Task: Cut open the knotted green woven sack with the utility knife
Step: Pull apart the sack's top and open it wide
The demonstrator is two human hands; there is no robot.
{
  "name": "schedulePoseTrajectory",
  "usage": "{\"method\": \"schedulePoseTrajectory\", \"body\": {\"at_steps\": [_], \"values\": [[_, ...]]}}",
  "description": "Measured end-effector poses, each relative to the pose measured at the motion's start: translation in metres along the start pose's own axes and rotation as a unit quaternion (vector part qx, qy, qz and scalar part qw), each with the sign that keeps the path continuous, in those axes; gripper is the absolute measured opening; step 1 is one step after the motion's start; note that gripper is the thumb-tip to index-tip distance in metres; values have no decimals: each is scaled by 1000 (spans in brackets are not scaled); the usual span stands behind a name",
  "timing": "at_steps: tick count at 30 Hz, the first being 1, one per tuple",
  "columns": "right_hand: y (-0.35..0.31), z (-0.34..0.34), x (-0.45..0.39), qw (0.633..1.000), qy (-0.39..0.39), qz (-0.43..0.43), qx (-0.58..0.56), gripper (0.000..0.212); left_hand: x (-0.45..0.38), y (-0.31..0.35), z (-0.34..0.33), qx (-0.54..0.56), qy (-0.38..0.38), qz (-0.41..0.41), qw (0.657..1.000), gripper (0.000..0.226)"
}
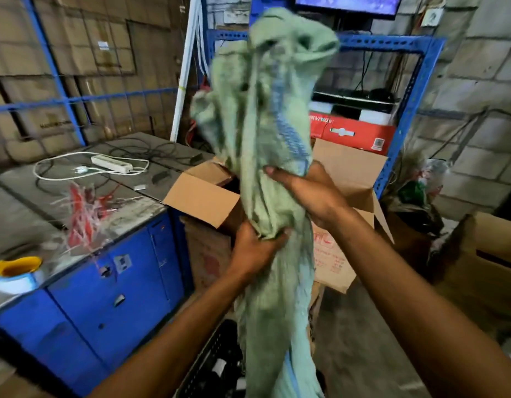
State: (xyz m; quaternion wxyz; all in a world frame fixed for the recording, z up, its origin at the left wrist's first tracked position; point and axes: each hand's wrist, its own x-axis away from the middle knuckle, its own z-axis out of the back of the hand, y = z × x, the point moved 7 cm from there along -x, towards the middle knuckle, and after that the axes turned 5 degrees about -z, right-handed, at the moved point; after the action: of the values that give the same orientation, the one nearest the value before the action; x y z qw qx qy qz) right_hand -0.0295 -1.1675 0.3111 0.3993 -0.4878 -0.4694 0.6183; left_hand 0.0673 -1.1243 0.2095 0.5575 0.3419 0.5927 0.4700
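Note:
The green woven sack (263,116) hangs limp and bunched in front of me, blurred at its top, with a blue stripe down one side. My left hand (255,248) grips it from below at mid-height. My right hand (309,191) clasps it just above, from the right side. The sack's lower part trails down between my forearms to the bottom of the view. No utility knife is visible, and I cannot make out a knot.
An open cardboard box (208,193) stands right behind the sack. A blue cabinet (113,285) at left carries a power strip (112,163), cables and red-white twine scraps (82,214). A black crate (217,366) lies below. Blue shelving (406,116) holds a red box (354,133).

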Motion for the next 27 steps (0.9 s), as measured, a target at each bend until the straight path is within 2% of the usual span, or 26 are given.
{"method": "schedulePoseTrajectory", "body": {"at_steps": [2, 3, 4, 5, 6, 7, 8, 10, 12, 14, 15, 16, 18, 19, 20, 21, 22, 23, 25, 26, 27], "values": [[-1, -9, 4, 995, -38, 36, 88, 64, -21, 9, 23, 37, 128, 2, 991, 37], [8, -7, 9, 987, -40, 37, 152, 87, -33, 11, 38, 72, 169, 12, 983, 25], [24, -6, 16, 977, -51, 21, 205, 112, -47, 13, 50, 137, 178, 36, 974, 18], [44, -8, 26, 969, -69, -10, 239, 130, -62, 17, 54, 227, 150, 63, 960, 16], [59, -14, 34, 967, -84, -28, 238, 136, -73, 23, 52, 310, 103, 98, 940, 23], [67, -21, 38, 975, -80, -24, 204, 132, -80, 29, 51, 355, 67, 130, 923, 34], [71, -23, 38, 987, -47, -9, 150, 116, -83, 33, 51, 365, 52, 147, 918, 42], [60, -13, 27, 991, 56, 30, 117, 72, -84, 40, 62, 363, 71, 101, 923, 49], [38, -6, 14, 982, 107, 65, 138, 51, -65, 32, 69, 290, 91, 51, 951, 69], [16, -16, 3, 982, 50, 100, 150, 50, -35, 15, 52, 217, 47, 67, 973, 86], [11, -28, 4, 979, 0, 113, 171, 54, -29, 7, 46, 209, 46, 81, 974, 80], [12, -39, 5, 969, -40, 121, 210, 64, -30, 0, 49, 218, 81, 93, 968, 66], [29, -46, 9, 946, -51, 89, 308, 103, -40, -7, 71, 236, 169, 119, 950, 43], [39, -46, 13, 946, -49, 63, 315, 118, -47, -8, 85, 256, 195, 128, 938, 37], [46, -50, 18, 958, -68, 46, 274, 124, -53, -9, 94, 287, 205, 136, 926, 30], [52, -57, 20, 970, -97, 40, 217, 119, -56, -7, 98, 311, 189, 147, 920, 26], [55, -63, 19, 976, -109, 45, 185, 103, -56, -5, 97, 309, 161, 165, 923, 26], [57, -62, 14, 977, -84, 57, 188, 84, -53, -4, 94, 282, 124, 187, 933, 29], [49, -47, -2, 976, 11, 71, 208, 60, -38, -5, 96, 156, 30, 236, 959, 36], [43, -37, -10, 974, 44, 73, 209, 57, -30, -4, 105, 79, 1, 234, 969, 35], [38, -29, -18, 973, 57, 75, 211, 55, -25, 0, 118, 12, -3, 199, 980, 29]]}}
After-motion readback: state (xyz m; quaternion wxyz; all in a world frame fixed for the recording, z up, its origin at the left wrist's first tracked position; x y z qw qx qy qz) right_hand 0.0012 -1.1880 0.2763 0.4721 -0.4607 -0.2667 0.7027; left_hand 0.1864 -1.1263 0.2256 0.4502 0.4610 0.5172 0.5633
